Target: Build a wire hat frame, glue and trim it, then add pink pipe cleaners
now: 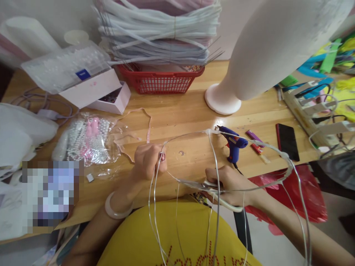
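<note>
Head view: the left hand (146, 160) is clenched around the left side of a round, cage-like frame of thin silvery-white wire (216, 162), which is held up between the person's yellow shirt (177, 229) and the far part of the brown wooden table (177, 114). The right hand (230, 181) grasps silver-bladed scissors with pale handles (191, 184), the blades pointing left along the near part of the ring. Whether they touch the wire cannot be told.

Good work here seems to rest on steadiness: a firm pinch near the blades should stop the light wire from springing, though too hard a squeeze could bend the ring out of round. The left fingers are best held clear of the blade line, since the tips point toward them. It pays to check which strand lies at the blades, because several thin uprights cross near the right hand. The whitish wrapped joint (284, 155) on the right is better left unstrained. In this view the far side of the ring crosses the nozzle end of a blue plastic glue gun (235, 144); whether it is hot does not show, so distance from it is wise.
</note>
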### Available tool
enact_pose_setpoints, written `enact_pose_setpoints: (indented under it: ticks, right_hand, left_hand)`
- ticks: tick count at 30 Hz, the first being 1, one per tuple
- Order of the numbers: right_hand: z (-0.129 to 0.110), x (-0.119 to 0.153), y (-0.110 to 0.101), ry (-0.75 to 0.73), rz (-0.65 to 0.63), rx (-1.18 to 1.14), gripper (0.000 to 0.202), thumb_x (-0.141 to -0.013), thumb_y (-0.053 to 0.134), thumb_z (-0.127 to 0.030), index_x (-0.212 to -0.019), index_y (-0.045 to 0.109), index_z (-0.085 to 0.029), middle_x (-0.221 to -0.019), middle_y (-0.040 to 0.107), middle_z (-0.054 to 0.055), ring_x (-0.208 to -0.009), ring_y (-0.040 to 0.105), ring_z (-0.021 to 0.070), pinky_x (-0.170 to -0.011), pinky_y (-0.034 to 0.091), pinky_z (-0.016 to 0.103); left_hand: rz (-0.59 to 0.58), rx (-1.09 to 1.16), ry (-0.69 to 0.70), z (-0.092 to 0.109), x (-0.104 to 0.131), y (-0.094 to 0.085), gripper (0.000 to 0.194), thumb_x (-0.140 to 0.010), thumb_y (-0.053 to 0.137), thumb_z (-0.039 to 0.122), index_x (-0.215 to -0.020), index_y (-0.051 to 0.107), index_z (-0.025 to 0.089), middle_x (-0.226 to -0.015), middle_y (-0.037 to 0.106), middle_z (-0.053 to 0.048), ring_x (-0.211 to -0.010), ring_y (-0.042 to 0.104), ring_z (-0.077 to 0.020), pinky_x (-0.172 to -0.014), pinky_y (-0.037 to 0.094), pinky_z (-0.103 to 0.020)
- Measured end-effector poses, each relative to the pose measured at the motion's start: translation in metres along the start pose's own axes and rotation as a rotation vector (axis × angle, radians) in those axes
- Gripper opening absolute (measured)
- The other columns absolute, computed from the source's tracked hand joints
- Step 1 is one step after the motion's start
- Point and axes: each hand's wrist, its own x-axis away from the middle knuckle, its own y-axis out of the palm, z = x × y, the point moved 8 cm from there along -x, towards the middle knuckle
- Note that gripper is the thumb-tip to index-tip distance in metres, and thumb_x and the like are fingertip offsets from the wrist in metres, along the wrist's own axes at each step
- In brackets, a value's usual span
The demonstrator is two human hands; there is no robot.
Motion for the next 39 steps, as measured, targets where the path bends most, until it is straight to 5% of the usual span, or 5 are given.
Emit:
enact_pose_setpoints:
  ticks: [16, 29, 39]
  right_hand:
    - [-0.009, 0.001, 0.002, 0.048, 0.044, -0.086, 0.037, -0.078, 0.061, -0.038, -0.063, 0.03, -0.024, -0.051, 0.03, -0.01, -0.045, 0.023, 0.0067, -0.044, 0.017, 0.023]
    - [-0.009, 0.003, 0.006, -0.08, 0.078, -0.017, 0.026, -0.082, 0.058, -0.029, -0.066, 0.038, -0.023, -0.052, 0.047, -0.005, -0.044, 0.037, 0.0077, -0.045, 0.02, 0.023]
    - [-0.001, 0.001, 0.014, -0.008, -0.01, -0.085, 0.034, -0.078, 0.061, -0.037, -0.066, 0.032, -0.024, -0.054, 0.04, -0.008, -0.047, 0.032, 0.0075, -0.046, 0.021, 0.022]
  left_hand:
    - [-0.1, -0.006, -0.096, -0.006, 0.006, 0.006, 0.028, -0.077, 0.042, 0.009, -0.053, 0.04, 0.023, -0.043, 0.046, 0.003, -0.038, 0.039, -0.0111, -0.043, 0.034, -0.024]
    - [-0.128, 0.034, -0.117, -0.013, 0.012, 0.011, 0.03, -0.08, 0.042, 0.012, -0.054, 0.035, 0.024, -0.044, 0.044, 0.004, -0.039, 0.039, -0.011, -0.044, 0.038, -0.024]
    - [-0.175, -0.012, -0.185, -0.016, 0.005, 0.014, 0.031, -0.088, 0.037, 0.021, -0.058, 0.032, 0.026, -0.039, 0.035, 0.005, -0.035, 0.033, -0.0132, -0.042, 0.037, -0.028]
